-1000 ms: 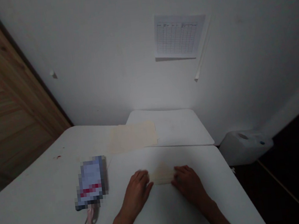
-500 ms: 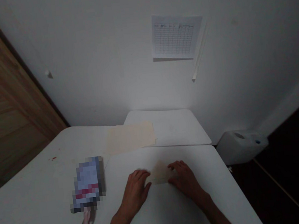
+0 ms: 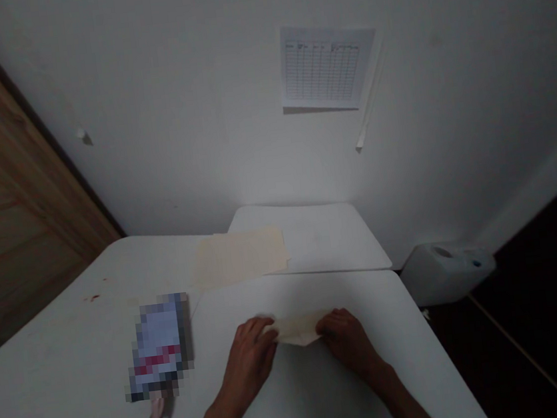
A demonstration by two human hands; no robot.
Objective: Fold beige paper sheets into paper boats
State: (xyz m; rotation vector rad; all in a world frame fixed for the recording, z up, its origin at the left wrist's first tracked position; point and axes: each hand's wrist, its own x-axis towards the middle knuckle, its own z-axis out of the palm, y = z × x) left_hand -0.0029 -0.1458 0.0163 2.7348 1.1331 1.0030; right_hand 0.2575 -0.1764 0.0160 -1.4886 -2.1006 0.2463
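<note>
A small cream sheet of folded paper (image 3: 299, 328) is stretched between my two hands over the white table. Its pointed edge faces me and seems slightly raised. My left hand (image 3: 252, 349) pinches the left end between thumb and fingers. At the opposite end, my right hand (image 3: 346, 337) grips the paper in the same way. The fingertips partly cover both ends.
Larger cream sheets (image 3: 241, 257) lie farther back, overlapping a white board (image 3: 332, 236). A blurred-out blue package (image 3: 158, 343) rests on the left of the table. A white plastic container (image 3: 450, 276) stands beyond the right edge. A printed chart (image 3: 325, 66) hangs on the wall.
Both hands have closed on the paper's ends. Its point, which was towards the wall, now faces me, and the sheet looks narrower. The view has shifted slightly.
</note>
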